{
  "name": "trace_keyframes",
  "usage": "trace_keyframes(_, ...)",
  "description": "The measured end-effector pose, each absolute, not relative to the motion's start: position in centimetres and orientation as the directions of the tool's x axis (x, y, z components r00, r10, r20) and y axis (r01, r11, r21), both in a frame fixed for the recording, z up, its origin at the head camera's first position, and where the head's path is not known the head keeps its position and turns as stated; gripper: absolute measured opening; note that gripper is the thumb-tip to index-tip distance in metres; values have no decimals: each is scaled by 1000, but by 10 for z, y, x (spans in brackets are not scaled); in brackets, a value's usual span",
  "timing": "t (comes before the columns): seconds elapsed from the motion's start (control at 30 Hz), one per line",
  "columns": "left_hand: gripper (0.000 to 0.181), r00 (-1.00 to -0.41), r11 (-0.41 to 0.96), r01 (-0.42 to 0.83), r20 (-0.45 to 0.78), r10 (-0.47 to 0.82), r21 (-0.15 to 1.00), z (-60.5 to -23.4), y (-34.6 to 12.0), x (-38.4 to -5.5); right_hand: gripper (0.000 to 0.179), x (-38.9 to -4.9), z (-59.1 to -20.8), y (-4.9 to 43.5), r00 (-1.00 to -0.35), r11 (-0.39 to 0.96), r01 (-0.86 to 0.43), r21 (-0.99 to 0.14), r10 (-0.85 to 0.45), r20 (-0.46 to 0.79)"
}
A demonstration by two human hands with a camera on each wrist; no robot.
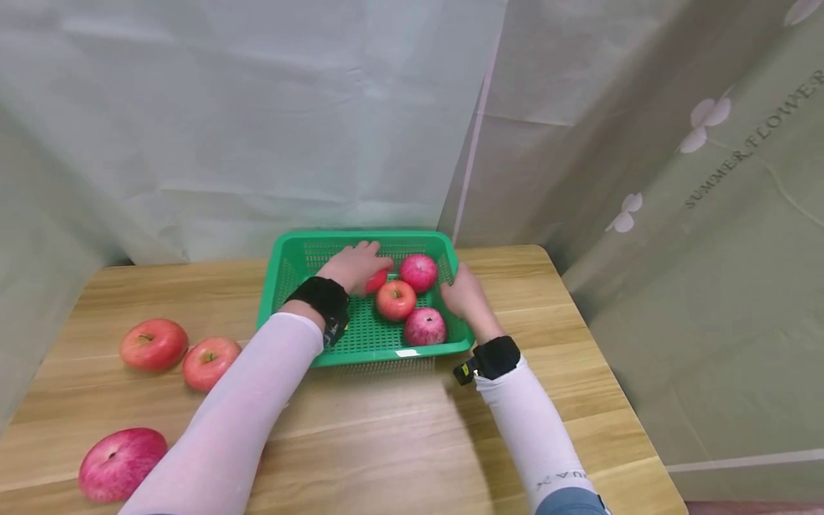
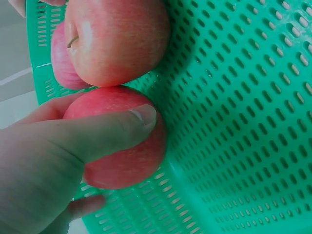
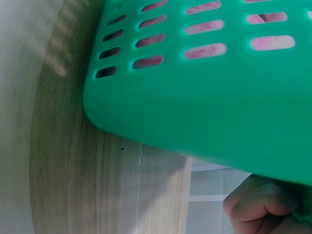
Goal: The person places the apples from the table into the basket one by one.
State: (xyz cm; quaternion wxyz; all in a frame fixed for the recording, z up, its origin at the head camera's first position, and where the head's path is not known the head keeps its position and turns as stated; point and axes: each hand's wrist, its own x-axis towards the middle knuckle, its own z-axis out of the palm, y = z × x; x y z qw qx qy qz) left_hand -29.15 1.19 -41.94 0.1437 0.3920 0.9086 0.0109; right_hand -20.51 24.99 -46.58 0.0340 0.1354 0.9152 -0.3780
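Observation:
A green plastic basket (image 1: 360,355) with slotted walls stands at the back of the table. Inside it my left hand (image 1: 356,266) grips a red apple (image 2: 122,139), thumb laid across its side in the left wrist view. That apple touches a lighter red-orange apple (image 1: 395,300) beside it. Two pinkish-red apples, a rear one (image 1: 418,272) and a front one (image 1: 425,327), lie along the basket's right side. My right hand (image 1: 465,295) holds the basket's right rim; in the right wrist view its curled fingers (image 3: 263,202) show at the basket's edge.
On the table's left lie two red apples, a farther one (image 1: 154,345) and a nearer one (image 1: 210,363), and a pink apple (image 1: 122,465) near the front. The wooden table (image 1: 386,436) meets a pale curtain (image 1: 309,129) behind; another patterned curtain (image 1: 708,286) hangs right.

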Motion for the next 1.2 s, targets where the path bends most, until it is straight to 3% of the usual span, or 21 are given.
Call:
trace_keyframes(0.2,64,-644,681,724,-244,725,111,-428,13,-296,57,-205,-466,251,-957,671,288,-683,230,-177)
trace_keyframes(0.5,41,-638,666,732,-197,744,145,-432,14,-293,61,-204,-465,251,-957,673,288,-681,230,-177)
trace_keyframes(0.87,42,-612,630,771,-159,774,97,-441,14,-297,61,-204,-464,251,-959,674,281,-683,229,-169)
trace_keyframes(1.2,43,-625,640,765,-161,764,71,-442,15,-296,61,-205,-465,251,-958,670,283,-687,229,-171)
